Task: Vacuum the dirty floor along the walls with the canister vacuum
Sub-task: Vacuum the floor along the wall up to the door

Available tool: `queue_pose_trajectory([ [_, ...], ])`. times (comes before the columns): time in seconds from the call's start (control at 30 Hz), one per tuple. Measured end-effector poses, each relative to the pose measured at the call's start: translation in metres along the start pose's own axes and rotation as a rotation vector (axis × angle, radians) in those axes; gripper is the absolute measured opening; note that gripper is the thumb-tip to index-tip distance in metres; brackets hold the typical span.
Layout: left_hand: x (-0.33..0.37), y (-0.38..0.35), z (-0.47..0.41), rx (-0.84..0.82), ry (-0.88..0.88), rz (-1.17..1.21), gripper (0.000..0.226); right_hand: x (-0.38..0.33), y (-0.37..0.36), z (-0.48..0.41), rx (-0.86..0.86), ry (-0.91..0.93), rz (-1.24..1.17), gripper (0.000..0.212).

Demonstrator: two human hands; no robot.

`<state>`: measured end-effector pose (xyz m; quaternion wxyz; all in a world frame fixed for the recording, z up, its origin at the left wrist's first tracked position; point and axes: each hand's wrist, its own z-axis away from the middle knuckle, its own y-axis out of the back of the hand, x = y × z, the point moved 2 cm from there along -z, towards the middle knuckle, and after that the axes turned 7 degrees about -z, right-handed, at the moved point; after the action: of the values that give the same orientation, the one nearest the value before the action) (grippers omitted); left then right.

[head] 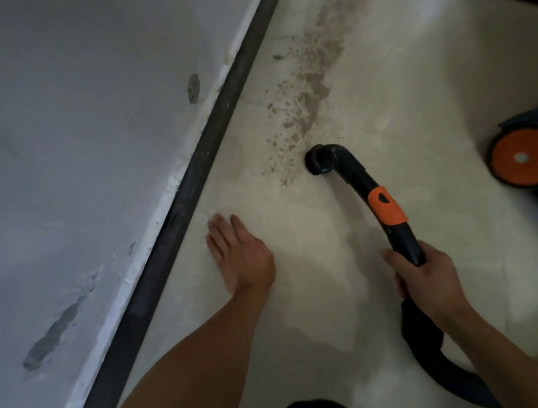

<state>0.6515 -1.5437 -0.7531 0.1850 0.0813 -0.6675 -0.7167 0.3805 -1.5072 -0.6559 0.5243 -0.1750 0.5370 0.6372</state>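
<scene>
The right hand [429, 277] is clamped around the black hose handle [406, 244] of the canister vacuum, just below an orange collar [386, 205]. The curved black nozzle end [319, 159] sits down at the floor, at the near edge of a trail of grey-brown dirt and crumbs [306, 92] that runs away parallel to the wall. The left hand [239, 253] holds nothing; its fingers are flat and together, palm down on or just over the floor near the dark baseboard strip [199, 169]. At the right edge shows part of the canister body with an orange wheel [522, 158], well apart from the nozzle. The black hose [434, 344] loops back below the right wrist. The floor [409, 76] is pale and dusty; the wall [76, 149] is grey-white with chipped patches.
</scene>
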Motion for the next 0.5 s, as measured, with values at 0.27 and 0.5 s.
queue_pose_trajectory([
  [0.27, 0.004, 0.008, -0.004, -0.021, 0.039, 0.018, 0.060, -0.012, -0.004, -0.005, -0.087, 0.008, 0.106, 0.020],
  [0.5, 0.006, 0.009, -0.005, 0.000, 0.037, -0.015, 0.063, -0.023, -0.019, -0.012, -0.199, 0.011, 0.147, 0.022],
])
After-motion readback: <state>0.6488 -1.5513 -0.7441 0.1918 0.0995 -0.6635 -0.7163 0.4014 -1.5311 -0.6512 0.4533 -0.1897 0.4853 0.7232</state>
